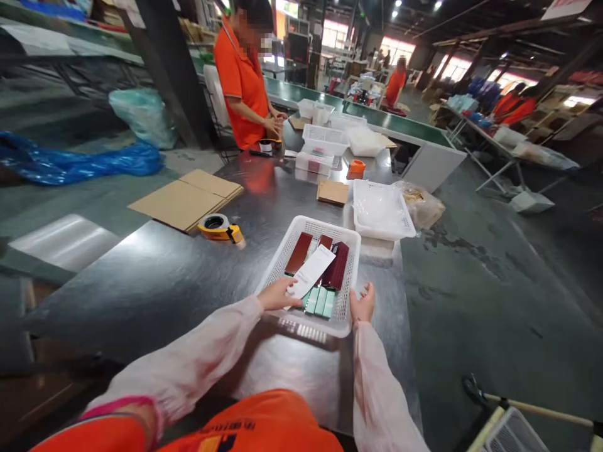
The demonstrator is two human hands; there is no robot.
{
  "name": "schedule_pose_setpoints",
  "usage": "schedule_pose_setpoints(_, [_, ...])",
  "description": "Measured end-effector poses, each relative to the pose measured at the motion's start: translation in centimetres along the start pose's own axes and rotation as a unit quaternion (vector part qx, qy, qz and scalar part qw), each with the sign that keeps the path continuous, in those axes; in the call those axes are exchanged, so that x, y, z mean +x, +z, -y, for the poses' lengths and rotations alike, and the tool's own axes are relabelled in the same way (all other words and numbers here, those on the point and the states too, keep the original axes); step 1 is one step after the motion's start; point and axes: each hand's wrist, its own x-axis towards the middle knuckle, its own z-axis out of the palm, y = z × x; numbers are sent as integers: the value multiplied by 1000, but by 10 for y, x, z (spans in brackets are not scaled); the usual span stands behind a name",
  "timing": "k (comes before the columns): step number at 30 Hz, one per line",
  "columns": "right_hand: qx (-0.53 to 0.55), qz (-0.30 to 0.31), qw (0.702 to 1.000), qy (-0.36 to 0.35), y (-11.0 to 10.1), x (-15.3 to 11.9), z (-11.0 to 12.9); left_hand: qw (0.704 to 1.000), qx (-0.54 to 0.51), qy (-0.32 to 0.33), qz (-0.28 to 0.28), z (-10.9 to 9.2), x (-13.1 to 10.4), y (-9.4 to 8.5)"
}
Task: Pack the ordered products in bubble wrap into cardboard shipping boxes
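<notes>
A white perforated basket stands on the metal table in front of me. Inside it lie a brown box, a dark red ribbed item, several mint green packs and a white printed slip on top. My left hand reaches over the basket's left edge, with its fingers at the slip's lower end; whether they grip it is unclear. Beside the right wall is my right hand, its fingers apart and holding nothing.
A tape dispenser and flat cardboard lie left. Beyond the basket are small cardboard pieces, a bag-lined white basket, an orange tape dispenser and clear containers. A person in orange stands at the table's far end.
</notes>
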Motion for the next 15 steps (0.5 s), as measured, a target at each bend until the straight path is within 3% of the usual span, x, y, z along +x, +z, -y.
schedule_pose_setpoints(2, [-5, -11, 999, -51, 0, -26, 3, 994, 7, -81, -72, -9, 33, -5])
schedule_pose_setpoints(4, [4, 14, 996, -86, -5, -60, 3, 987, 9, -129, -94, -14, 57, -4])
schedule_pose_setpoints(7, [52, 84, 995, -25, -12, -101, 4, 987, -33, -131, -90, -14, 72, 0])
schedule_pose_setpoints(10, [113, 136, 983, 58, -11, -115, 14, 985, -100, -95, -102, -16, 59, -1])
schedule_pose_setpoints(15, [190, 205, 952, 127, 9, -108, 52, 965, -228, -6, -127, -34, -5, 2])
